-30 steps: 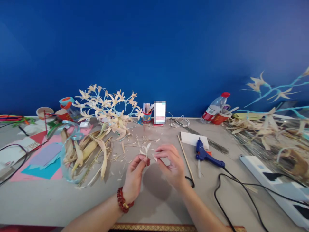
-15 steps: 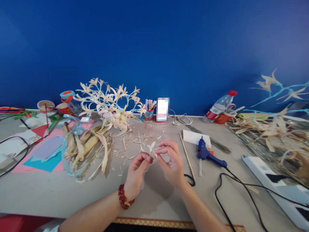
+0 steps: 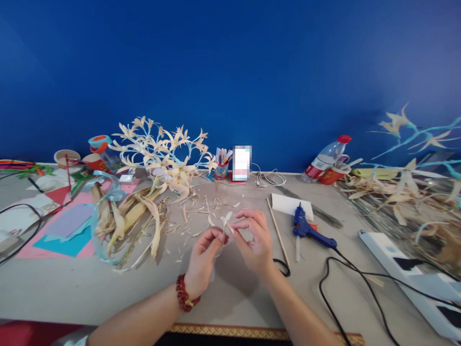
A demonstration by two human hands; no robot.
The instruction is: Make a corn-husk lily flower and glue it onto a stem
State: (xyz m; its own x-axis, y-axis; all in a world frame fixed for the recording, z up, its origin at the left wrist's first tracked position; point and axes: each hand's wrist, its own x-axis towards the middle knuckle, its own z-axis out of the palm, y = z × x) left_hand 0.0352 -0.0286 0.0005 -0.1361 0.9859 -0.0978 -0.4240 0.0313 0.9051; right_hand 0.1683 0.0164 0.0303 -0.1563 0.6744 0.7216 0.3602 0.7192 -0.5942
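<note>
Between my hands is a small corn-husk flower [image 3: 226,221] with pale, pointed petals facing up. My left hand [image 3: 207,250], with a red bead bracelet [image 3: 184,294] at its wrist, pinches the flower's base between thumb and forefinger. From the other side my right hand [image 3: 254,238] pinches a petal at the flower's right edge with thumb and forefinger, its other fingers curled above. The fingertips hide the lower part of the flower. Scraps of husk [image 3: 187,214] lie on the table just beyond my hands.
Dried corn husks [image 3: 133,216] and a bunch of finished husk flowers [image 3: 169,149] lie at left. To the right are a wooden stick [image 3: 278,230], a blue glue gun [image 3: 306,228] with its black cord, and a white power strip [image 3: 399,274]. A bottle [image 3: 327,158] stands behind.
Both hands keep their pinch on the flower with hardly any movement. The view has shifted very slightly.
</note>
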